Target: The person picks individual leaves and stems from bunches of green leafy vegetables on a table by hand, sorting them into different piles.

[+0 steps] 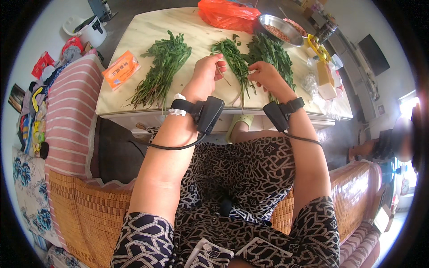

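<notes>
Three heaps of leafy greens lie on the marble-patterned table. A large bunch of greens [163, 62] is on the left, a smaller, thinner heap of greens [233, 58] in the middle, and a broad-leafed bunch [272, 53] on the right. My left hand [208, 71] is just left of the middle heap, its fingers curled in, with a thin stem showing below them. My right hand [268, 77] is between the middle and right heaps, thumb and fingers pinched together by the middle heap's edge. What those fingertips hold is too small to make out.
An orange packet [121, 70] lies at the table's left edge. At the back are a red plastic bag [229, 15] and a metal bowl [286, 30] of reddish-brown bits. Boxes and clear plastic crowd the right edge. Another person [380, 145] is at the far right.
</notes>
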